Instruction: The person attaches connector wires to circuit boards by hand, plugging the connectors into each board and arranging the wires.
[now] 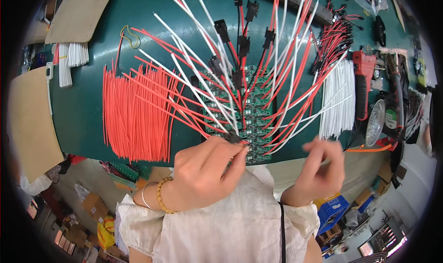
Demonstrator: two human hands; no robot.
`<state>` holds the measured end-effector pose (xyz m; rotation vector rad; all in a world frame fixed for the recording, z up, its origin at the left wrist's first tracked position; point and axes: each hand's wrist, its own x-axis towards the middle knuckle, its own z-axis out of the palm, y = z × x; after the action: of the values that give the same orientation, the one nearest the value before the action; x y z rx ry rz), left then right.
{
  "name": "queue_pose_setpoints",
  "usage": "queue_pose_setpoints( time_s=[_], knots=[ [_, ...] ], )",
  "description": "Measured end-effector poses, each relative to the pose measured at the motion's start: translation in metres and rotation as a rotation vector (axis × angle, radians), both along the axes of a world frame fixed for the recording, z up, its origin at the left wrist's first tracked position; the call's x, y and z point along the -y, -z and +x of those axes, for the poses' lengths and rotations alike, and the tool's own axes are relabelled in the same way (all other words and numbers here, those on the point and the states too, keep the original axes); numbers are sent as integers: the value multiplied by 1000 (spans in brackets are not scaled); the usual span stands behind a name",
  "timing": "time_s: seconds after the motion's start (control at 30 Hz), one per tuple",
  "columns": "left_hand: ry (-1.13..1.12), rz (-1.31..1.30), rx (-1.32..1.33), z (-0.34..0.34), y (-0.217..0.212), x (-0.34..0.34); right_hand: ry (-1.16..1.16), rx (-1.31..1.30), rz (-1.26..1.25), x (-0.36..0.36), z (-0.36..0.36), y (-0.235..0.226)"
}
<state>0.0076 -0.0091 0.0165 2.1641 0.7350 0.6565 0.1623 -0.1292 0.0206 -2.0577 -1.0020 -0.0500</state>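
Note:
My left hand (207, 166) pinches a small black plug connector (232, 137) with short red and black leads, at the near part of a green circuit board panel (251, 158). Rows of red and white wires fan out from both sides of the panel. Several more black connectors (244, 46) stand up from its middle on red and black leads. To the right, past the table's front edge, my right hand (323, 166) hovers with curled fingers, blurred by motion. It is nearest the bundle of white wires (338, 99); whether it holds anything is hidden.
Red wires (138, 115) lie in a wide bundle on the green table mat (78, 124). Black connectors with red leads (337, 37) are heaped at the back right. A red-and-black pistol-shaped tool (363, 83) and a glass dish (375, 123) lie at right. Cardboard (32, 120) covers the left edge.

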Motion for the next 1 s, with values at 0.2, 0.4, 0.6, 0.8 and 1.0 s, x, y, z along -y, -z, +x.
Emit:
queue_pose_setpoints(
  time_s=[0.2,0.4,0.6,0.8,1.0],
  knots=[
    [-26,1,47,1,2,4,106,376,-332,-21,46,38],
    [80,53,189,-10,-9,2,282,-395,-127,12,41,14],
    [362,-123,233,7,-2,19,251,-745,132,37,11,-3],
    [325,-162,391,26,14,40,-302,-695,452,42,-16,13],
    [291,-89,328,4,20,37,-244,-465,289,36,-28,9]
  ],
)
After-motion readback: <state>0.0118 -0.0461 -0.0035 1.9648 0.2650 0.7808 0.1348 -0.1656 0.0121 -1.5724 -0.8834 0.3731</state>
